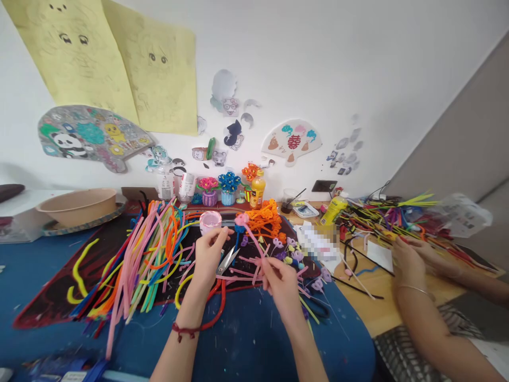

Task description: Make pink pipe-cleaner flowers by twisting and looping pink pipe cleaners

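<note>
My right hand (277,278) pinches a pink pipe-cleaner stem (255,240) between thumb and fingers. The stem tilts up and left to a pink looped head (242,219), and short pink pieces stick out around its lower end. My left hand (212,253) is raised left of that head, apart from it, with its fingers curled together; whether anything small is between them I cannot make out. Beside the left hand lie scissors (227,261), their handles hidden by my wrist. Behind it stands a pink-and-white round container (210,219).
Many coloured pipe cleaners (137,254) lie on the dark mat (51,297) at left. Orange pipe-cleaner pieces (268,220) and small purple flowers (292,252) lie at right. Potted pipe-cleaner flowers (228,185) line the wall. A co-worker's hands (411,260) work at the wooden table (360,305).
</note>
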A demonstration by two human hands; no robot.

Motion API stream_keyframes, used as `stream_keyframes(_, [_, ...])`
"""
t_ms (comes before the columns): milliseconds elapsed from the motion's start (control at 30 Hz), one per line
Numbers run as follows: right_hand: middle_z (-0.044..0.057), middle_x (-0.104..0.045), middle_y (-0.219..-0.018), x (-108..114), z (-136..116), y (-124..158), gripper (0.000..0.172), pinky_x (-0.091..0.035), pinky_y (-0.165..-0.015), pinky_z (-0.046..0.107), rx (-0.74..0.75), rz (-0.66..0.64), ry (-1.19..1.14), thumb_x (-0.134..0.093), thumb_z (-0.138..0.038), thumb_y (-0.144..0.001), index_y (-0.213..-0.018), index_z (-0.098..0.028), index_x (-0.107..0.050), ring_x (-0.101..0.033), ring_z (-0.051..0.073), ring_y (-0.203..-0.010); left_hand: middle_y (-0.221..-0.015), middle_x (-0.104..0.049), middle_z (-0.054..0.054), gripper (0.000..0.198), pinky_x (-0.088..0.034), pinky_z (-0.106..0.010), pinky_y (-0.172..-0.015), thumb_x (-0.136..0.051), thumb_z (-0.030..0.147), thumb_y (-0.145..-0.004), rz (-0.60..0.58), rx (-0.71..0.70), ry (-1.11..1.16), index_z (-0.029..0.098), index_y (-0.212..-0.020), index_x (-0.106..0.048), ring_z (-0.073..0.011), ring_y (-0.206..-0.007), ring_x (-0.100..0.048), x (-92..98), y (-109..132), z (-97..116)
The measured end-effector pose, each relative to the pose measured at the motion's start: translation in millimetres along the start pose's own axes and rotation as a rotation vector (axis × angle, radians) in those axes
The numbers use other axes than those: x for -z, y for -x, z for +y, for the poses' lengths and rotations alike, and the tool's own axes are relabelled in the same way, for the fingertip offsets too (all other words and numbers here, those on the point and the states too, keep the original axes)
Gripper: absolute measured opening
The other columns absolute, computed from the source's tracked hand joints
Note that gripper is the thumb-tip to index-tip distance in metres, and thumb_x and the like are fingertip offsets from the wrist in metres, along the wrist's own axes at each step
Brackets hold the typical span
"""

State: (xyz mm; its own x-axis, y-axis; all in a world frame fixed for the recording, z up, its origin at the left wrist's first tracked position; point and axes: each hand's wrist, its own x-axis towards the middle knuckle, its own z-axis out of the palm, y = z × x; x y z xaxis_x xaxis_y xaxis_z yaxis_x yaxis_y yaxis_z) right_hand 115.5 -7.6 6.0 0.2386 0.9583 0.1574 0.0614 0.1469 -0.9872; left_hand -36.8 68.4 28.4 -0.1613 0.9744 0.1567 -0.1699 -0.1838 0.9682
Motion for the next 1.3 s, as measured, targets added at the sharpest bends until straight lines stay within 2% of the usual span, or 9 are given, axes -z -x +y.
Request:
stream_keyframes(200, [0.004, -0.063, -0.056, 49.1, 14.9, -1.1, 0.046, -0.038, -0.042, 0.025, 0.062, 0.158, 0.31, -0.06, -0.057, -0.078, -0.078, -0.013, -0.073, -0.049, 0.015, -0.044, -0.063, -0.06, -0.001, 0.027, -0.03, -0.023, -0.048, -0.066, 0.04, -0.07, 0.059, -0.035, -0.068, 0.014, -0.07, -0.073, -0.0096, -0.052, -0.042, 6.3, -3.0, 0.4])
stream_keyframes(333, [0.005, -0.065, -0.059, 80.2, 25.6, 19.0, 0.042, -0.042, -0.049, 0.027, 0.219, 0.139, 0.623, -0.055, -0.052, -0.084, -0.072, -0.017, -0.073, -0.055, 0.017, -0.049, -0.062, -0.058, 0.0, 0.029, -0.027, -0.023, -0.047, -0.065, 0.041, -0.071, 0.062, -0.046, -0.089, 0.014, -0.072, -0.073, -0.0085, -0.05, -0.037, 7.6, -3.8, 2.2])
stream_keyframes(500, [0.006, -0.068, -0.069, 100.7, 28.2, 38.5, 0.037, -0.045, -0.051, 0.026, 0.278, 0.115, 0.7, -0.052, -0.046, -0.089, -0.075, -0.019, -0.072, -0.06, 0.018, -0.055, -0.06, -0.057, 0.0, 0.028, -0.027, -0.023, -0.048, -0.064, 0.041, -0.071, 0.025, -0.051, -0.129, 0.014, -0.068, -0.071, -0.0095, -0.052, -0.039, 10.2, -4.9, 3.5])
stream_keyframes(633, [0.005, -0.065, -0.065, 98.1, 30.6, 43.4, 0.034, -0.044, -0.048, 0.026, 0.29, 0.106, 0.647, -0.052, -0.043, -0.09, -0.076, -0.018, -0.072, -0.057, 0.017, -0.053, -0.062, -0.062, -0.003, 0.025, -0.032, -0.023, -0.051, -0.067, 0.038, -0.071, -0.176, -0.034, -0.204, 0.014, -0.065, -0.072, -0.0129, -0.057, -0.047, 4.9, 1.3, 7.8])
stream_keyframes(767, [0.003, -0.062, -0.062, 84.8, 30.8, 43.5, 0.031, -0.043, -0.046, 0.024, 0.289, 0.113, 0.581, -0.054, -0.039, -0.089, -0.074, -0.018, -0.071, -0.055, 0.015, -0.05, -0.057, -0.063, -0.003, 0.024, -0.034, -0.022, -0.05, -0.069, 0.036, -0.07, -0.48, -0.009, -0.282, 0.015, -0.059, -0.072, -0.0145, -0.055, -0.05, -3.9, 11.8, 12.3])
stream_keyframes(867, [0.003, -0.064, -0.066, 75.6, 28.9, 44.0, 0.027, -0.044, -0.048, 0.023, 0.318, 0.118, 0.541, -0.055, -0.035, -0.089, -0.075, -0.018, -0.07, -0.056, 0.014, -0.052, -0.058, -0.062, -0.003, 0.03, -0.033, -0.022, -0.051, -0.064, 0.038, -0.077, -0.754, -0.019, -0.356, 0.015, -0.061, -0.071, -0.0139, -0.055, -0.048, -8.9, 17.6, 9.4])
stream_keyframes(933, [0.004, -0.065, -0.068, 71.1, 28.5, 44.7, 0.025, -0.045, -0.05, 0.024, 0.345, 0.119, 0.535, -0.054, -0.033, -0.09, -0.077, -0.017, -0.069, -0.057, 0.014, -0.053, -0.056, -0.058, -0.001, 0.033, -0.03, -0.022, -0.05, -0.059, 0.041, -0.081, -0.873, -0.022, -0.366, 0.014, -0.064, -0.07, -0.012, -0.053, -0.043, -12.4, 20.3, 5.2])
stream_keyframes(1067, [0.005, -0.066, -0.073, 63.3, 33.6, 45.6, 0.021, -0.046, -0.053, 0.024, 0.405, 0.092, 0.535, -0.054, -0.029, -0.091, -0.081, -0.018, -0.069, -0.057, 0.015, -0.058, -0.058, -0.054, 0.001, 0.036, -0.027, -0.021, -0.049, -0.058, 0.044, -0.083, -0.878, 0.02, -0.285, 0.012, -0.07, -0.069, -0.0098, -0.053, -0.04, -22.1, 24.8, -1.8])
stream_keyframes(1300, [0.004, -0.065, -0.072, 47.8, 40.5, 46.9, 0.016, -0.043, -0.053, 0.024, 0.389, 0.069, 0.53, -0.057, -0.025, -0.089, -0.08, -0.018, -0.068, -0.055, 0.015, -0.058, -0.057, -0.055, 0.001, 0.038, -0.027, -0.02, -0.047, -0.067, 0.048, -0.075, -0.617, 0.158, -0.121, 0.011, -0.062, -0.064, -0.0072, -0.05, -0.037, -30.0, 24.0, -7.8])
